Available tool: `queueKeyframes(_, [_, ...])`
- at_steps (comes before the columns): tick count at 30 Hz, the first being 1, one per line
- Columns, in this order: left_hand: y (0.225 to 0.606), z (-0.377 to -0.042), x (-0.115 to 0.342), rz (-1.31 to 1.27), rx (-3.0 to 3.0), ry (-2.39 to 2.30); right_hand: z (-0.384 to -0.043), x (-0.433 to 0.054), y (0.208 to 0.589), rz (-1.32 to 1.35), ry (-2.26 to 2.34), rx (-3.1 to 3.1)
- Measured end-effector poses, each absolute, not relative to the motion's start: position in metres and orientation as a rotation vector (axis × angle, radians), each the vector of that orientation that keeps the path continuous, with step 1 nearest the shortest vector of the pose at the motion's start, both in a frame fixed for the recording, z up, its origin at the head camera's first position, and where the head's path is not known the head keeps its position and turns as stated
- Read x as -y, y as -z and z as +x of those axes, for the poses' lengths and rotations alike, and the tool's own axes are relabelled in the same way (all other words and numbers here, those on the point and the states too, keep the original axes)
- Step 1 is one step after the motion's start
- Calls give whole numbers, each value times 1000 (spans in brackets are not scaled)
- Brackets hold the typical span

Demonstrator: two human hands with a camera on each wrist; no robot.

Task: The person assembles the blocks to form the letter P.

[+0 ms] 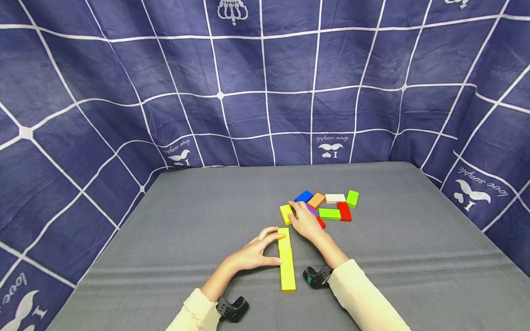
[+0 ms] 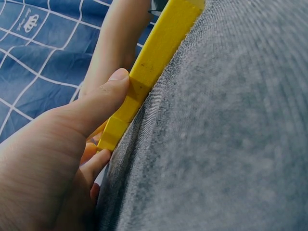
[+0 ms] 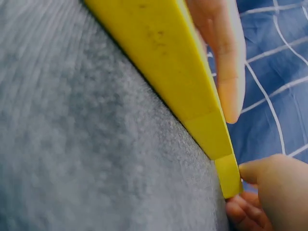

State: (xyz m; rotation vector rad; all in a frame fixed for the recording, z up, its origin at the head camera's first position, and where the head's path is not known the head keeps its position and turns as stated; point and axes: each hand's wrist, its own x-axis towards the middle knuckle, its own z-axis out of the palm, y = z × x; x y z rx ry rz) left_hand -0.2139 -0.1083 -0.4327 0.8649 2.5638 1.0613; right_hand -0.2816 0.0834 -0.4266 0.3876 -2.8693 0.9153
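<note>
R hand (image 1: 305,221) pinches yellow block (image 1: 285,214), long axis tilted twd 11, near 12 o'clock end of yellow row (image 1: 287,273); L hand (image 1: 250,255), digits apart, touches row at 9.

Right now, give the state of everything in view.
Left hand: touching the yellow block row
Right hand: pinching the far yellow block
Yellow block row: flat, end to end
Far yellow block: pinched
Blue block: flat, unheld
Orange block: flat, unheld
White block: flat, unheld
Purple block: partly hidden
Green blocks: flat, unheld
Red blocks: flat, one partly hidden
Navy curtain: hanging, creased
Gray cloth: creased
</note>
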Motion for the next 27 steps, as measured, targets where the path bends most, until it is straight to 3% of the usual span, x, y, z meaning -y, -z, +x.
queueKeyframes(9, [432, -215, 110, 866, -2565, -1061, -282, -82, 434, 604, -1015, 2797])
queueKeyframes(27, [432, -215, 109, 841, -2548, -1058, -277, -86, 442, 608, -1258, 2757])
